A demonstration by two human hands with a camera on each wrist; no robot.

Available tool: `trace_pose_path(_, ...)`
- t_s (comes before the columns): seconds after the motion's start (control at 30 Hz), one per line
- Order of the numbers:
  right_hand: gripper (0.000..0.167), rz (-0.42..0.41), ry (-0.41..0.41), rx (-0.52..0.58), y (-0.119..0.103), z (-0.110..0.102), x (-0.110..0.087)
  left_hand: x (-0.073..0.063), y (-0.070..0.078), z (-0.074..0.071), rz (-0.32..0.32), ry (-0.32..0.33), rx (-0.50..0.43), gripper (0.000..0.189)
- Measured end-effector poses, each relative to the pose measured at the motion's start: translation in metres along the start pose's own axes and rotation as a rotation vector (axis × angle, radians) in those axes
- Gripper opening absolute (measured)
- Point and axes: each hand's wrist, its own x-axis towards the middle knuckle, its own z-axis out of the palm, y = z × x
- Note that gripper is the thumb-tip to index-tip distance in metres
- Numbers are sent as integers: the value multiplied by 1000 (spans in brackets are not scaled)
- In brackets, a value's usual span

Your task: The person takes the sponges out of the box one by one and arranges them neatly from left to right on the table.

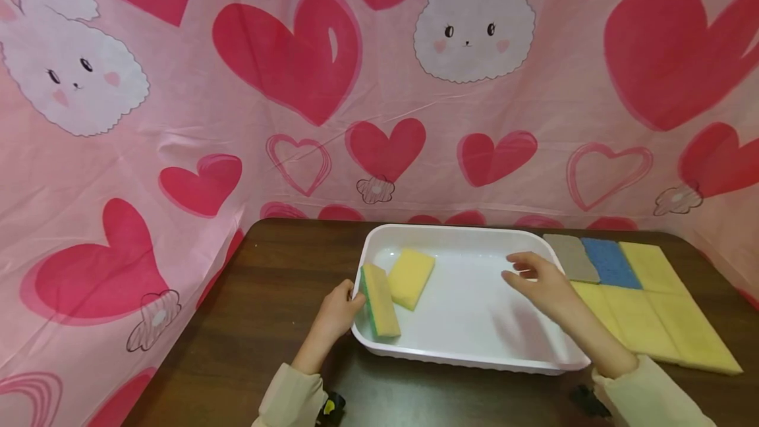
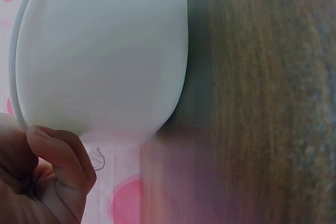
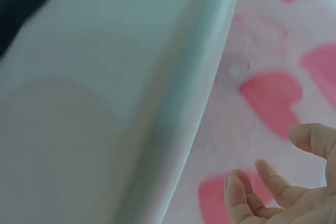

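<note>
A white tray (image 1: 474, 352) stands on the table, and my left hand (image 1: 339, 308) pinches its left rim between thumb and fingers. In the left wrist view the left hand (image 2: 52, 169) is at the rim, with the tray's outer wall (image 2: 105, 51) beside it. Just inside that rim, a yellow sponge with a green side (image 1: 382, 302) leans on its edge. Beside it another yellow sponge (image 1: 411, 277) lies in the tray. My right hand (image 1: 544, 285) hovers over the tray's right part, fingers loosely bent and holding nothing; the right wrist view shows that hand (image 3: 283, 187) with fingers apart.
Right of the tray, several flat pads lie side by side on the brown table (image 1: 267, 282): a grey pad (image 1: 569, 257), a blue pad (image 1: 612, 262) and yellow pads (image 1: 690, 325). A pink curtain (image 1: 403, 97) with hearts and rabbits hangs behind.
</note>
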Motion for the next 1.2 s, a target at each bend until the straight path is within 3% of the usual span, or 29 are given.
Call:
trace_pose_path(0.23, 39, -75, -46, 52, -32, 48, -7, 1, 2, -1, 8, -1, -2, 11)
trace_pose_path(0.6, 38, -43, -137, 132, -74, 102, -12, 1, 2, 0, 2, 1, 8, 12)
trace_pose_path(1.2, 46, -89, -174, 151, -93, 145, -2, 2, -1, 1, 9, 7, 2, 13)
